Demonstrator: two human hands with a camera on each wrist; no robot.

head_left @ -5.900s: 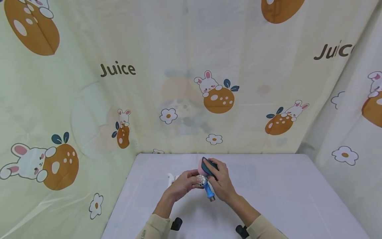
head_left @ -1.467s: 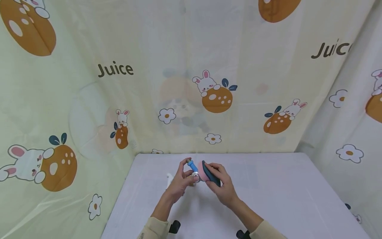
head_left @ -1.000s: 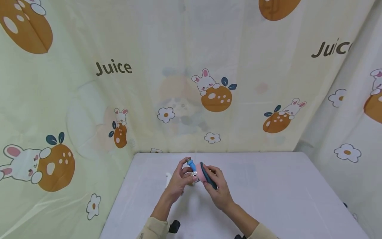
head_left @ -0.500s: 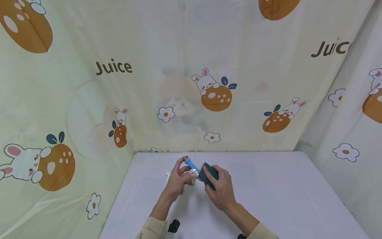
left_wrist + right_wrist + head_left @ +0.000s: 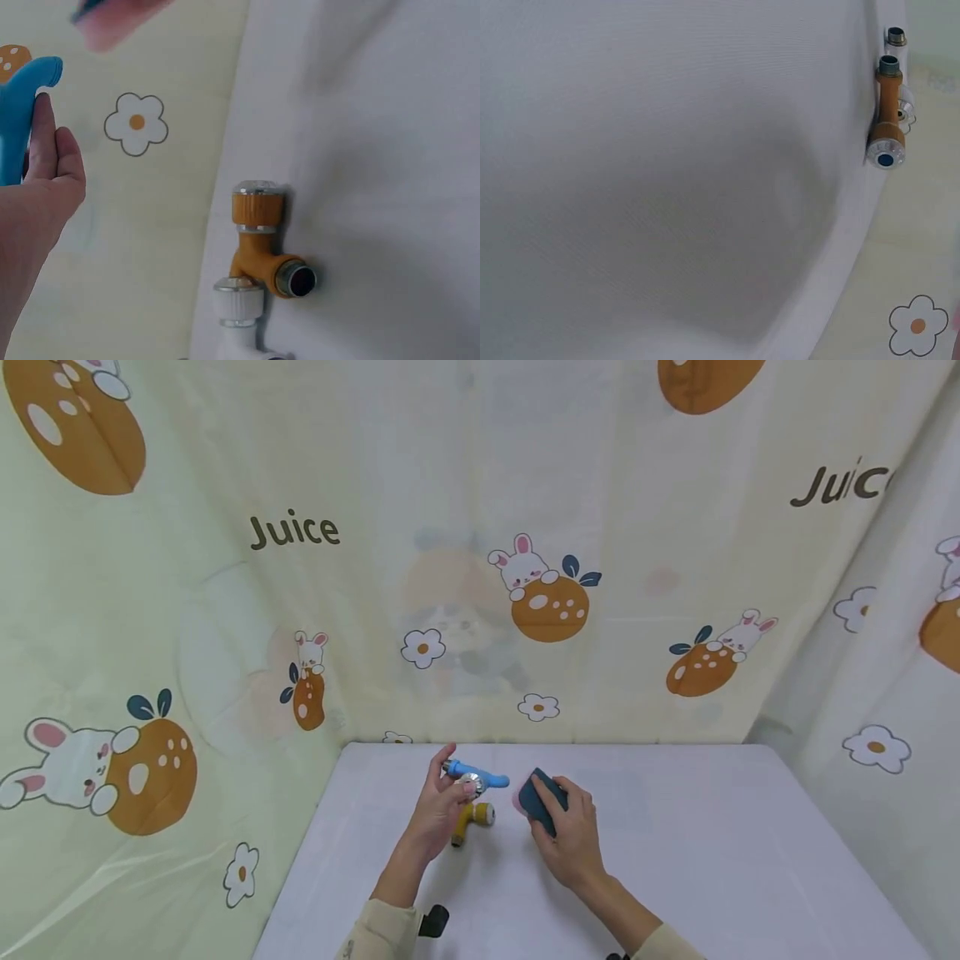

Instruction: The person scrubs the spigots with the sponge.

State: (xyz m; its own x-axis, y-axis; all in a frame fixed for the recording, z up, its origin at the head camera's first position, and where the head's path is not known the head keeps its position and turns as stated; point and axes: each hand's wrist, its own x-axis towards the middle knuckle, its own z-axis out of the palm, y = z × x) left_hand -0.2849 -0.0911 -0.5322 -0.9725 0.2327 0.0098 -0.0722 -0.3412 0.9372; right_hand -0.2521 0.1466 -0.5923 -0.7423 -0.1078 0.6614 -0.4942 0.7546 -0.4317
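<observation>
My left hand (image 5: 429, 822) grips a blue tap (image 5: 489, 778) by its clear, ridged knob, raised over the table's far part. The tap lies nearly level, spout to the right, its threaded metal end near my fingers. In the left wrist view the blue tap (image 5: 19, 105) shows only partly at the left edge. To the right, my right hand (image 5: 572, 839) holds a sponge (image 5: 543, 800), dark teal on one side and pink on the other. A gap separates sponge and tap. The right wrist view does not show what this hand holds.
Below the left hand an orange-yellow tap (image 5: 471, 821) lies on the white-covered table (image 5: 675, 860). Beside it is a white tap (image 5: 240, 304), hidden in the head view. A printed curtain (image 5: 637, 510) hangs right behind the table's back edge.
The sponge, earlier against the blue tap, has moved off to the right. The left hand has shifted left and turned the tap, uncovering the orange-yellow tap; its threaded end formerly pointed toward me.
</observation>
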